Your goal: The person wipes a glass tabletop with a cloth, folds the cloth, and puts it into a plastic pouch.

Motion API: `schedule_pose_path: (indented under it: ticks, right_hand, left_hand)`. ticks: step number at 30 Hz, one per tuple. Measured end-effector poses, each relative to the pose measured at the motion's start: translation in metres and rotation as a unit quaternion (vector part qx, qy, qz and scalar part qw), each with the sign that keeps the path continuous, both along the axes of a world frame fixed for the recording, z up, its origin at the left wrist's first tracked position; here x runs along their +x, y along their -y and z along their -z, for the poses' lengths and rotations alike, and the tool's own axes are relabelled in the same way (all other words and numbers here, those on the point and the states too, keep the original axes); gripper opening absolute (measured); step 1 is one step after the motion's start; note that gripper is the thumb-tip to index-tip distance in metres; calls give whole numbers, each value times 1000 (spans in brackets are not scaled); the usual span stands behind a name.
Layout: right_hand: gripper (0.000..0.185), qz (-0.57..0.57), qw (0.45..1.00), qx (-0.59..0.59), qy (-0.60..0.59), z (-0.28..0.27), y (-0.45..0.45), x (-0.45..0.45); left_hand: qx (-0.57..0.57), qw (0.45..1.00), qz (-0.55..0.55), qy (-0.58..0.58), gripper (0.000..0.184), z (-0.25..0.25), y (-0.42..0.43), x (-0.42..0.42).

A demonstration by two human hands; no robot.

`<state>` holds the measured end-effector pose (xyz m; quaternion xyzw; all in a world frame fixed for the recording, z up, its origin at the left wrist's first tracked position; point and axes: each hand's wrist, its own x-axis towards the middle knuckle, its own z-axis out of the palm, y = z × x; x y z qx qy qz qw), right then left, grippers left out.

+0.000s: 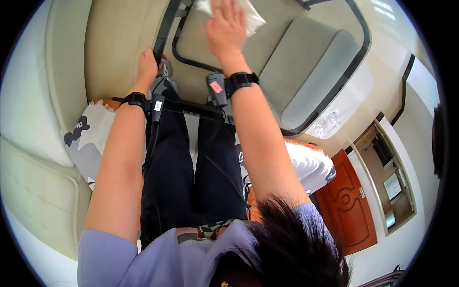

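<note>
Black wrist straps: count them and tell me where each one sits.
2. One strap is around the wrist of the left hand; the other strap is around the wrist of the right hand.

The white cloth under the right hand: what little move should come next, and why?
Probably slide the white cloth a little across the surface: the right hand lies spread over it, while the left hand is at the black edge.
</note>
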<state>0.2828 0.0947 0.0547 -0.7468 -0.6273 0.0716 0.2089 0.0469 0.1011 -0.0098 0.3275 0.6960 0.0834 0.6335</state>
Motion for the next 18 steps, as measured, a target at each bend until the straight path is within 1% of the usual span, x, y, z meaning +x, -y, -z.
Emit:
schedule_pose_path:
  ticks: [1, 2, 4, 5, 8, 9, 11, 14, 15, 17, 18]
  right_hand:
    - [59, 50, 998, -19, 26, 0, 10, 15]
    - [59, 55, 998, -20, 28, 2, 21, 32]
    - [59, 123, 991, -22, 43, 15, 49, 69]
    - [61, 133, 988, -50, 52, 27, 66, 93]
    - [61, 175, 981, -59, 58, 29, 112, 153]
    - [60, 188, 979, -57, 59, 31, 127, 171]
    - [59, 210, 974, -52, 62, 32, 155, 206]
    - [55, 161, 985, -49, 38, 28, 185, 242]
    - [55, 167, 984, -52, 36, 33, 197, 254]
    - [54, 216, 974, 6, 71, 43, 222, 280]
    - [55, 262, 962, -11, 75, 43, 236, 291]
  left_hand:
    - [0, 1000, 5, 2, 50, 1, 0, -1]
    - [6, 999, 27, -15, 50, 2, 0, -1]
    - [13, 998, 54, -29, 49, 4, 0, -5]
    - [2, 999, 46, -17, 50, 5, 0, -6]
    - [-46, 999, 20, 10, 57, 13, -2, -10]
    - [-27, 999, 39, -7, 56, 15, -2, -12]
    - [-42, 999, 28, -17, 57, 6, -4, -7]
    - [-36, 998, 46, -28, 61, -5, -3, -1]
    - [-33, 998, 49, -27, 62, -6, -3, -3]
    - [-39, 998, 40, -40, 64, -21, -4, 9]
    - [-44, 997, 39, -40, 64, -18, -4, 8]
